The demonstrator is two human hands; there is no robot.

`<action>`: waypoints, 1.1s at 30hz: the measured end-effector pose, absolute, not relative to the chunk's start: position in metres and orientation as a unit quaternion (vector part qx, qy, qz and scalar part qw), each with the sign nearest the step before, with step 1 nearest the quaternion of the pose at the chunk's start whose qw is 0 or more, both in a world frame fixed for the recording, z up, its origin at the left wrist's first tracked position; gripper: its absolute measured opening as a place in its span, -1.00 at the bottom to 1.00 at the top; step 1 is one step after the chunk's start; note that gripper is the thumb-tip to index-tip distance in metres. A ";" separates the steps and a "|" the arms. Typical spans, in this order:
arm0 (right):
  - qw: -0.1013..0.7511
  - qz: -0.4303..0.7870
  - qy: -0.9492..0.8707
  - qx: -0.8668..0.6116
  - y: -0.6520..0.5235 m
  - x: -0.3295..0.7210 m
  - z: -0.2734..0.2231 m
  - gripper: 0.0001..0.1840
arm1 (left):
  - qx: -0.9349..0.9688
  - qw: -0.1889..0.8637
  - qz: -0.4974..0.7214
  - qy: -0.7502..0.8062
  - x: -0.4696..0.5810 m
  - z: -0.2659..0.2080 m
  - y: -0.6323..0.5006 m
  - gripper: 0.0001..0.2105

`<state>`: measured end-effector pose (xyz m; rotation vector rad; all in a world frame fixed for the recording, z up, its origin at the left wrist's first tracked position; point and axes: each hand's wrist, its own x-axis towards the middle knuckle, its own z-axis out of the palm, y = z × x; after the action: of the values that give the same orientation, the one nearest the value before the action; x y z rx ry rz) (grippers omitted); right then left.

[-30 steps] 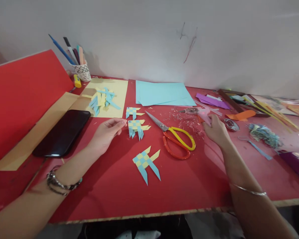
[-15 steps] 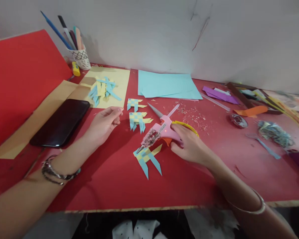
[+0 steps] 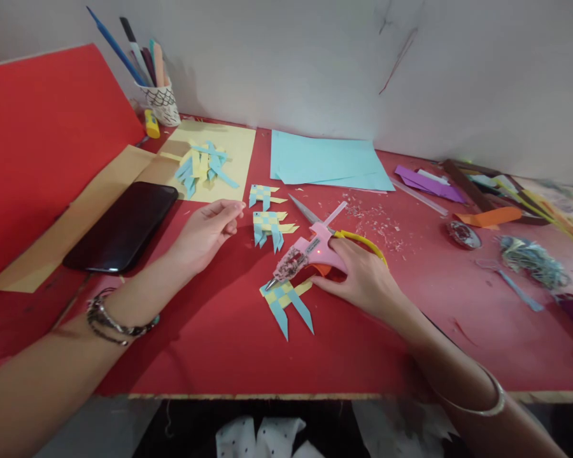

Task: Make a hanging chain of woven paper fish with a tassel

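My right hand [image 3: 363,270] grips a pink glue gun [image 3: 322,249], its metal nozzle low and pointing left. The tip is at the upper left corner of a woven paper fish [image 3: 282,294] in blue and yellow strips; whether it touches, I cannot tell. My left hand [image 3: 213,232] hovers to the left, thumb and fingers pinched; anything between them is too small to make out. Two more woven paper fish, one nearer [image 3: 268,224] and one farther [image 3: 262,194], lie beyond, each with a dark eye dot. Scissors [image 3: 363,245] with yellow handles lie behind the glue gun, partly hidden.
A black phone [image 3: 121,226] lies at left, near a pen cup [image 3: 161,105]. Paper strips [image 3: 205,164] are piled on a cream sheet [image 3: 246,143]; blue sheets [image 3: 325,159] lie at the back. At right are paper scraps [image 3: 375,222], a tangle of thread [image 3: 535,261] and a tray [image 3: 468,184].
The view has shifted slightly. The nozzle stays at the nearest fish's corner, and my left hand keeps its pinch. My right thumb has stretched out along the lower side of the glue gun.
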<state>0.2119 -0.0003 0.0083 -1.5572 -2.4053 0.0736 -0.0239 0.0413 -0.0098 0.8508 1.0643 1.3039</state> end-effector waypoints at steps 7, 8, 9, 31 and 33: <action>0.141 0.021 -0.834 -0.533 0.000 0.211 0.011 -0.82 | 0.366 0.584 0.558 0.463 -0.022 -0.008 0.041 -0.89; 0.140 0.023 -0.834 -0.534 0.000 0.211 0.011 -0.82 | 0.363 0.585 0.560 0.460 -0.022 -0.008 0.041 -0.88; 0.140 0.026 -0.834 -0.534 0.000 0.211 0.012 -0.82 | 0.361 0.586 0.562 0.458 -0.022 -0.008 0.041 -0.88; 0.137 0.043 -0.832 -0.536 0.000 0.212 0.012 -0.84 | 0.380 0.571 0.557 0.468 -0.022 -0.009 0.041 -0.89; 0.133 0.042 -0.832 -0.537 0.000 0.212 0.013 -0.84 | 0.377 0.574 0.558 0.466 -0.022 -0.009 0.042 -0.89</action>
<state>0.2118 0.0001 0.0126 -1.5575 -2.4122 0.1220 -0.0218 0.0415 -0.0088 0.8831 1.0915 1.3071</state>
